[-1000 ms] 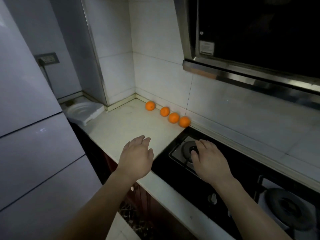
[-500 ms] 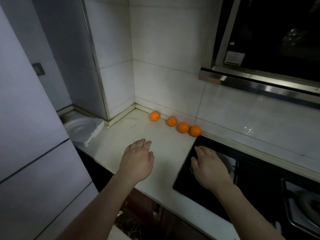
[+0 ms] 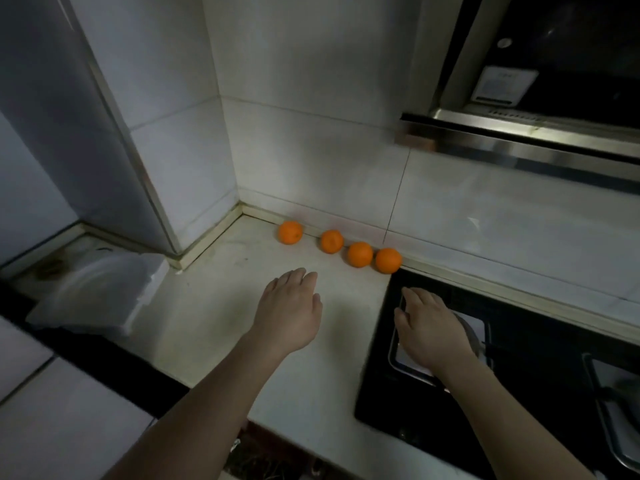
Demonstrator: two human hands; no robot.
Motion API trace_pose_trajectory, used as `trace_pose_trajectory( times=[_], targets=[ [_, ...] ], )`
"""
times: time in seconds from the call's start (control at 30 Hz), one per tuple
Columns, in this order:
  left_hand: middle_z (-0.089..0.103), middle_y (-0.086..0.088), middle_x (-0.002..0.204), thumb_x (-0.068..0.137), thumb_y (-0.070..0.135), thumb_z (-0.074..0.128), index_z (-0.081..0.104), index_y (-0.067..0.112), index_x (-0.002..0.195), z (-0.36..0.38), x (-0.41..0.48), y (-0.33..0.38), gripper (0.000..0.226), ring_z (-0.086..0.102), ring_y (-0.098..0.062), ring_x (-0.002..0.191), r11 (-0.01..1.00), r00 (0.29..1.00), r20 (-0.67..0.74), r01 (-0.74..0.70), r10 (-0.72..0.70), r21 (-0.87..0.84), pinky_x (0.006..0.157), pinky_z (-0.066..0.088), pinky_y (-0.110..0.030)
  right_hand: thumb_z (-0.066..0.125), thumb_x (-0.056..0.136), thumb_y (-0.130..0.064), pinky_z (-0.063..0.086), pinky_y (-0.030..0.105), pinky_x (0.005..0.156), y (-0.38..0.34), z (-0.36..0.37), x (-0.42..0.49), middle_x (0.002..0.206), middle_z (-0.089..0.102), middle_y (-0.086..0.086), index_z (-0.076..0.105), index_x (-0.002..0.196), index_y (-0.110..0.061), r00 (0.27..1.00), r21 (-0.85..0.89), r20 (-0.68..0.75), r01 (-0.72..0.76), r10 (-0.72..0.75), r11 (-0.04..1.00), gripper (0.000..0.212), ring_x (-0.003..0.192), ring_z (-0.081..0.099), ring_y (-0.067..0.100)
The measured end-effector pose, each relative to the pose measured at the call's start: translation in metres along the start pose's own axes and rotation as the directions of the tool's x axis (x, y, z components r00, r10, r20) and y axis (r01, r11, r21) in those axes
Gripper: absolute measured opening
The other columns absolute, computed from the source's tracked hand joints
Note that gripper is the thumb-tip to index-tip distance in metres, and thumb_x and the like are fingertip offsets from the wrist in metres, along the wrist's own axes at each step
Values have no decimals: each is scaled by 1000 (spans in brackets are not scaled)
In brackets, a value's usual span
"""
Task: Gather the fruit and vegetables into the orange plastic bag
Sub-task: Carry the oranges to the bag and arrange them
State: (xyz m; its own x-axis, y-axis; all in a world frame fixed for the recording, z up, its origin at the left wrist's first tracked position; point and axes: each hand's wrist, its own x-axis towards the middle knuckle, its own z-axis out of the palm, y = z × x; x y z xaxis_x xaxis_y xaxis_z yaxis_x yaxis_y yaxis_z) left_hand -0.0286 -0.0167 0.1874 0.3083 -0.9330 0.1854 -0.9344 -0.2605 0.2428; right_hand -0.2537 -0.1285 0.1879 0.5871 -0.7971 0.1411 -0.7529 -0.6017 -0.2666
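Note:
Several oranges lie in a row along the back wall of the white counter [image 3: 214,306]: one at the left [image 3: 290,232], one beside it [image 3: 331,241], a third [image 3: 360,254] and the rightmost [image 3: 388,260] at the corner of the hob. My left hand [image 3: 289,313] hovers palm down over the counter, fingers relaxed, a short way in front of the oranges. My right hand [image 3: 427,327] is stretched over the black hob, fingers loosely bent, holding nothing. No orange plastic bag is in view.
A black glass gas hob [image 3: 519,393] with burners fills the right side. A range hood [image 3: 536,140] hangs above it. A white plastic lid or tray [image 3: 100,292] sits at the counter's left end, beside a grey fridge [image 3: 41,410].
The view has moved closer and turned left, so the oranges appear larger and nearer. Both hands stay spread in front of me, holding nothing.

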Motion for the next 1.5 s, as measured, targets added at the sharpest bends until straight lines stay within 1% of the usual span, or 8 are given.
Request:
trace_pose_trajectory(
  times=[0.23,0.37,0.47,0.77,0.87,1.0,1.23,1.5],
  targets=[
    [44,-8,141,97,34,36,36,14,143,66,123,-20,51,42,-25,127,998,995,81,-56,58,-28,103,35,-39,38,97,-34,38,38,93,43,51,122,127,52,12,48,128,-9,993,-39,102,-55,59,998,41,115,44,29],
    [44,-5,136,94,37,38,34,16,142,115,192,-20,52,46,-26,120,993,988,110,-103,110,-66,96,40,-41,34,98,-40,37,39,102,72,85,187,141,42,11,33,143,-11,983,-77,150,-97,107,992,54,126,38,29],
    [40,-5,141,92,38,41,33,16,143,152,232,-19,55,43,-27,124,985,978,139,-141,154,-99,99,41,-43,36,98,-38,34,40,105,90,110,220,145,38,12,29,145,-10,973,-106,180,-123,141,987,56,130,35,30],
    [32,-12,147,87,36,50,31,14,142,233,284,-24,62,33,-30,132,968,955,176,-217,238,-128,105,37,-44,44,94,-39,39,36,97,126,168,261,135,44,9,35,140,-14,967,-71,210,-132,144,989,53,119,43,28],
    [36,-6,142,84,35,55,28,20,143,247,287,-27,67,40,-26,125,961,960,125,-232,251,-154,99,42,-40,48,92,-47,39,38,101,127,178,264,139,40,7,32,142,-15,967,-19,201,-155,155,988,61,122,42,25],
    [40,-1,135,83,32,62,33,25,136,254,287,-27,61,47,-21,116,954,964,64,-245,259,-174,86,45,-33,56,90,-41,38,39,104,125,185,265,142,37,6,30,143,-17,974,-26,174,-142,144,990,64,124,40,24],
    [38,1,136,81,29,64,37,26,132,235,282,-24,58,42,-23,119,956,977,59,-187,205,-225,90,46,-39,57,88,-33,40,34,99,117,173,257,134,45,6,38,137,-17,987,-10,96,-127,128,992,55,116,45,24],
    [39,0,136,78,28,64,40,23,133,151,219,-18,60,45,-26,114,945,983,26,-166,180,-281,87,47,-41,64,83,-32,38,35,100,62,117,199,138,43,6,38,140,-13,995,0,-5,-95,95,996,65,120,44,26]
  ],
)
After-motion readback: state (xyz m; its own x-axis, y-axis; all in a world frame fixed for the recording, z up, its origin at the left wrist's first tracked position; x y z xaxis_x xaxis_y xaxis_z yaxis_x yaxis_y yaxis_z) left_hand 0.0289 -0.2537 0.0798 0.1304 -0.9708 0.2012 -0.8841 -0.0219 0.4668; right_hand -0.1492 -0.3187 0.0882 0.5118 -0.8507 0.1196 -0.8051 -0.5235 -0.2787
